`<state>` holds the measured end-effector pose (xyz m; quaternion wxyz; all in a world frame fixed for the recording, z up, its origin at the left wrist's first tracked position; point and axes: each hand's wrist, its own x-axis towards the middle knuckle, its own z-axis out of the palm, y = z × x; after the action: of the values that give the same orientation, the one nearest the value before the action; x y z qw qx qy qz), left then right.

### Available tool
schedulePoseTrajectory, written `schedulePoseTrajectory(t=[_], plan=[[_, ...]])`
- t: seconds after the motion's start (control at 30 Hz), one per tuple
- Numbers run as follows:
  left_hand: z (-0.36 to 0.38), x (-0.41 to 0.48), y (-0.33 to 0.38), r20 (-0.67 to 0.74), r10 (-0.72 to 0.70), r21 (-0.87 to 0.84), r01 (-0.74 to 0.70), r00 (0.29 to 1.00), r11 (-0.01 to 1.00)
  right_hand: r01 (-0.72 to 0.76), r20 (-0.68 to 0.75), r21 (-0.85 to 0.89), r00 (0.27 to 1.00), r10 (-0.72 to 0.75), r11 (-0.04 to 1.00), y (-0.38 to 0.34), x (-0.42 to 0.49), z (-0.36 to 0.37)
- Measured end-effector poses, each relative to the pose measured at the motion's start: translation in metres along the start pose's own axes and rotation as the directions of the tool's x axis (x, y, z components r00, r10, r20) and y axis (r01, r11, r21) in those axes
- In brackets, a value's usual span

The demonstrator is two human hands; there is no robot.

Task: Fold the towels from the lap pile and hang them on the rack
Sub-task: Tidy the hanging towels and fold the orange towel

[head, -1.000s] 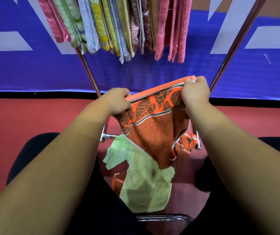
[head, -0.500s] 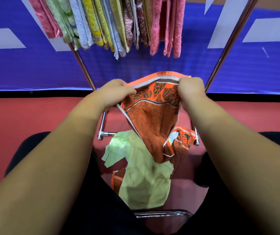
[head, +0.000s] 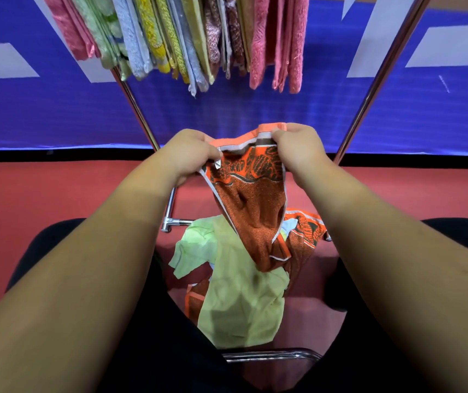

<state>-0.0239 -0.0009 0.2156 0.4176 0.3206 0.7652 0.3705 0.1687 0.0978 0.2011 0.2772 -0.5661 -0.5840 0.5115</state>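
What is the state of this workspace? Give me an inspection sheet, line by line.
Surface: red floor under the rack.
Job's things: orange towel held up by its top hem; pale green towel on the lap pile; folded towels hanging on the rack.
Clutter: nothing seen.
Grippers: left hand and right hand each pinch the orange towel's hem.
Cables: nothing seen.
Surroundings: blue banner behind the rack.

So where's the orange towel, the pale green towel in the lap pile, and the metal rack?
orange towel (head: 251, 211): head view, plain terry middle below the leaf band.
pale green towel (head: 241, 302): head view, creased middle.
metal rack (head: 381, 80): head view, right slanted pole.
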Motion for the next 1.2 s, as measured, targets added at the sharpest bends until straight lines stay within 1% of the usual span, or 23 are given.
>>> schedulePoseTrajectory(t=[0.1,0.2,0.33,0.43,0.53,0.63,0.77,0.87,0.93,1.07,1.2], plan=[[0.003,0.006,-0.005,-0.094,0.007,0.038,-0.004,0.996,0.999,0.060,0.085,0.014,0.994,-0.061,0.998,-0.002,-0.007,0.003],[0.008,0.008,-0.010,-0.103,-0.018,-0.010,0.017,0.995,1.000,0.136,0.175,-0.016,0.976,-0.131,0.991,-0.001,-0.013,0.010],[0.022,0.001,-0.005,-0.027,-0.068,-0.122,0.065,0.997,0.990,0.261,0.274,-0.175,0.939,-0.208,0.949,0.006,-0.021,0.025],[0.028,0.007,-0.009,0.002,-0.085,-0.148,0.084,0.996,0.985,0.367,0.340,-0.308,0.904,-0.259,0.878,0.012,-0.026,0.032],[0.031,0.003,-0.004,0.001,-0.106,-0.178,0.105,0.994,0.978,0.428,0.353,-0.420,0.889,-0.290,0.800,0.016,-0.026,0.035],[0.034,-0.006,0.005,0.015,-0.101,-0.207,0.102,0.995,0.973,0.457,0.369,-0.463,0.878,-0.304,0.759,0.015,-0.028,0.034],[0.035,-0.006,0.008,0.079,-0.103,-0.267,0.121,0.992,0.956,0.496,0.413,-0.494,0.857,-0.309,0.714,0.018,-0.028,0.034],[0.033,-0.005,0.008,0.091,-0.114,-0.287,0.136,0.989,0.948,0.516,0.448,-0.518,0.843,-0.298,0.682,0.024,-0.025,0.036],[0.033,-0.006,0.008,0.094,-0.107,-0.299,0.131,0.990,0.945,0.524,0.472,-0.518,0.834,-0.285,0.676,0.027,-0.024,0.038],[0.032,-0.006,0.007,0.109,-0.091,-0.356,0.125,0.990,0.926,0.505,0.480,-0.510,0.839,-0.257,0.696,0.029,-0.024,0.039],[0.034,-0.004,0.005,0.110,-0.097,-0.354,0.130,0.989,0.926,0.512,0.477,-0.514,0.837,-0.267,0.688,0.029,-0.025,0.037]])
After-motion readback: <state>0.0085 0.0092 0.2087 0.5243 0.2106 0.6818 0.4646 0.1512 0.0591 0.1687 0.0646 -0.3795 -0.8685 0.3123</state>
